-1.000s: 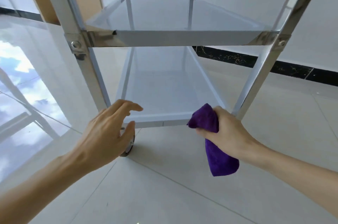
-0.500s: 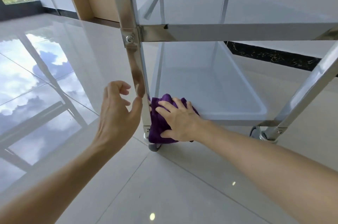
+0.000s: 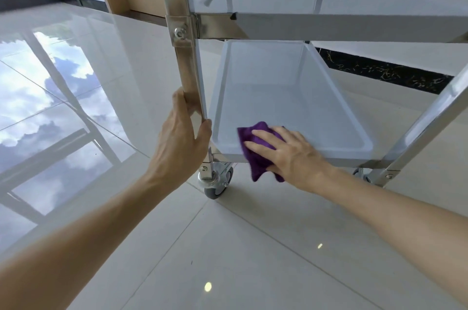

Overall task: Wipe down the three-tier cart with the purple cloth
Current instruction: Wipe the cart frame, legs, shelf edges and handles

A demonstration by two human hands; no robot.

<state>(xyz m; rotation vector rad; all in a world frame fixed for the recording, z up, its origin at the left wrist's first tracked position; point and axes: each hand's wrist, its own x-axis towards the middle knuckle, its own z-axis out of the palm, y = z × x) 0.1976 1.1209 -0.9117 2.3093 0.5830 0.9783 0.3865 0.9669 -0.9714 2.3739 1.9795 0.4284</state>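
Two bare arms reached in from the bottom corners of the frame. At centre, the left hand (image 3: 181, 142) was wrapped around one steel post (image 3: 186, 66) of the cart. Just right of it, the right hand (image 3: 286, 152) pressed flat, fingers spread, on the one purple cloth (image 3: 255, 158), which draped over the near rim of the bottom tray (image 3: 283, 89). Below, two casters showed, the clearer one (image 3: 219, 183) under the gripped post. Above, a second shelf (image 3: 329, 26) crossed the upper frame.
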